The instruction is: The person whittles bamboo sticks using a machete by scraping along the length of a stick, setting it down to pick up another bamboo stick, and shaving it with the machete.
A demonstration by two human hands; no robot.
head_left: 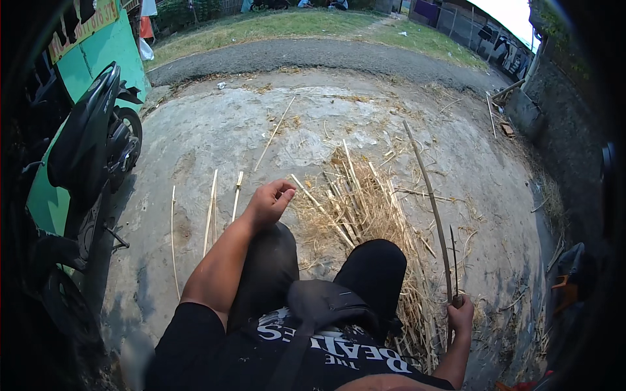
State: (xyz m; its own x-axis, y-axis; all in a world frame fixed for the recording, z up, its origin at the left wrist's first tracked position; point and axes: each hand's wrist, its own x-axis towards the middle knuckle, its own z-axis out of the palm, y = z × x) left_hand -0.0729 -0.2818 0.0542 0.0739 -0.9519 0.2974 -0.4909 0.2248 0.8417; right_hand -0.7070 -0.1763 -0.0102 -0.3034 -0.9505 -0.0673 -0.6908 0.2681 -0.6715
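My right hand [461,314], low at the right, is closed round a long brown stick [429,186] and a thin dark blade [454,257]. The stick rises far ahead over the ground, with the blade close along its right side; the blade's handle is hidden in my fist. Above my left knee, my left hand [269,203] has its fingers curled in, and nothing shows in them. Just right of it a pale split stick [323,212] rests on a heap of sticks and dry shavings [381,218].
Several pale strips [212,212] lie on the concrete ground left of my knee, and another thin stick [274,133] lies farther ahead. A black motorbike [98,140] stands at the left by a green panel [111,49]. Along the right runs a wall [564,104]. Beyond are a road and grass.
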